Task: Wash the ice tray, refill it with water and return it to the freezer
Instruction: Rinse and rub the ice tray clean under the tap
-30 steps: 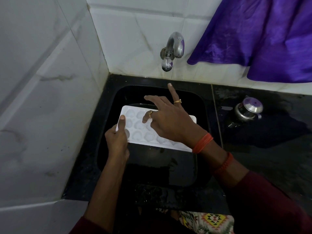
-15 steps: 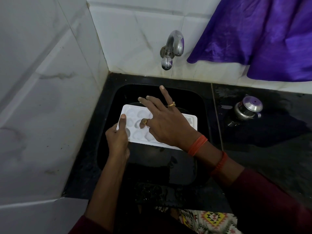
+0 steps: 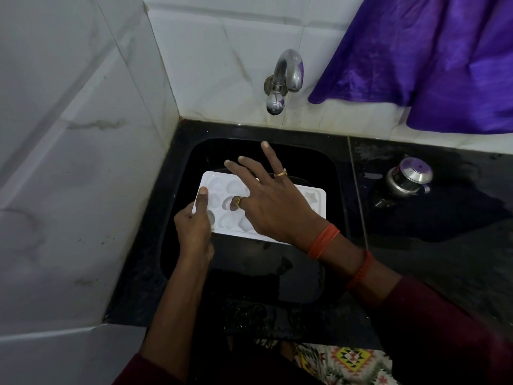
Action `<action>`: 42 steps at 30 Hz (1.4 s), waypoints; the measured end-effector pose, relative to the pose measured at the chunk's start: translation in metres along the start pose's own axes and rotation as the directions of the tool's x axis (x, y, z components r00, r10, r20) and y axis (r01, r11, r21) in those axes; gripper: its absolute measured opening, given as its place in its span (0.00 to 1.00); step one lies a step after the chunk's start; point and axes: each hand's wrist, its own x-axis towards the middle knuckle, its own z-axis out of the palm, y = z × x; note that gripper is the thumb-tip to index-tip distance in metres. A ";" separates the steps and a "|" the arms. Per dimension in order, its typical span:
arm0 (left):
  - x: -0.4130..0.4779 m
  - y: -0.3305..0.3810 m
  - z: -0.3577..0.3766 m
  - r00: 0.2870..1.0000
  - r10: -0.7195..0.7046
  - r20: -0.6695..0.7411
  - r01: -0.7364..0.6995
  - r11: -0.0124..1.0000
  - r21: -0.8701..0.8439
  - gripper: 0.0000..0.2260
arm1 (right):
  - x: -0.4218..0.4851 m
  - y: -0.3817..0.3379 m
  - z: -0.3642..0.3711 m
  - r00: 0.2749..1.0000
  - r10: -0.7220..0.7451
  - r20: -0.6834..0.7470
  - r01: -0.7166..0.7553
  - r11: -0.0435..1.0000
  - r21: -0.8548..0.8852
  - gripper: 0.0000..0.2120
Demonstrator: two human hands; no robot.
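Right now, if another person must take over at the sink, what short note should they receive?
Left hand: grips the ice tray at its left end, thumb on top.
Right hand: open, spread over the tray, one finger pressing into a cavity.
Tray: held above the black sink, below the tap; no water stream shows.
Done: washing seems under way.
Left: finish rubbing, rinse, refill, return to freezer.

No readable text, labels, numbers anywhere.
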 end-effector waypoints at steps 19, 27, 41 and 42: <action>-0.005 0.005 -0.001 0.999 0.038 0.002 -0.038 0.999 -0.004 0.13 | 0.010 -0.013 -0.007 1.000 -0.008 0.001 0.008 0.999 -0.034 0.18; -0.005 0.003 -0.001 1.000 0.006 0.003 -0.006 1.000 -0.003 0.12 | 0.011 -0.006 -0.004 0.999 0.000 0.033 0.001 1.000 -0.025 0.20; -0.007 0.004 0.004 1.000 0.014 -0.001 -0.014 1.000 0.023 0.12 | 0.003 -0.014 -0.002 0.998 0.036 0.047 -0.033 0.997 -0.068 0.26; -0.007 0.004 0.005 1.000 0.014 -0.001 -0.013 1.000 0.024 0.12 | 0.002 -0.014 -0.001 0.998 0.040 0.043 -0.036 0.997 -0.069 0.24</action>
